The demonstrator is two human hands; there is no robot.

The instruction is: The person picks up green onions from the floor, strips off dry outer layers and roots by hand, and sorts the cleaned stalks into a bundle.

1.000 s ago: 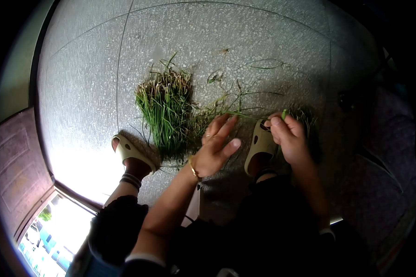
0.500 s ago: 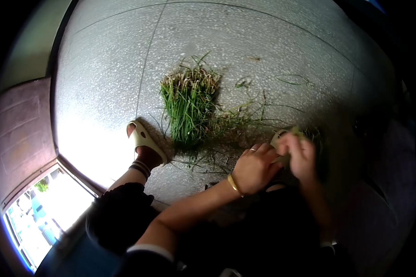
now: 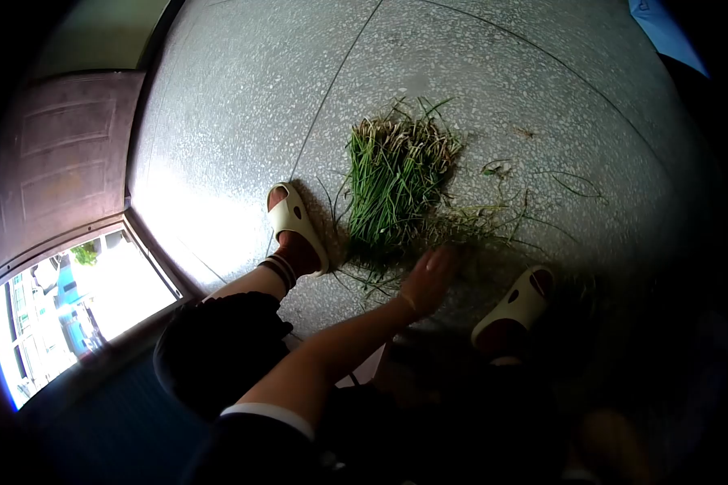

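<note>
A thick heap of long, thin green stalks, like chives (image 3: pixel 398 182), lies on the speckled floor with its pale, brownish ends facing away from me. My left hand (image 3: pixel 430 279) is low over the floor at the heap's near right side, close to loose trimmings (image 3: pixel 473 220). Its fingers are stretched out and somewhat blurred, and I see nothing held in them. A dim, blurred brownish shape at the lower right, in deep shadow, seems to be my right hand or forearm (image 3: pixel 612 440); its fingers cannot be made out.
My feet in pale slides stand either side of the heap: the left slide (image 3: pixel 298 225) and the right slide (image 3: pixel 516 307). Stray stalks (image 3: pixel 570 184) lie to the right. A brown panelled door (image 3: pixel 73 153) and a bright opening (image 3: pixel 129 275) are at left.
My left hand has moved away from my right hand, back toward the trimmings, and its fingers have straightened. My right hand has dropped into the lower-right shadow. The view has shifted left.
</note>
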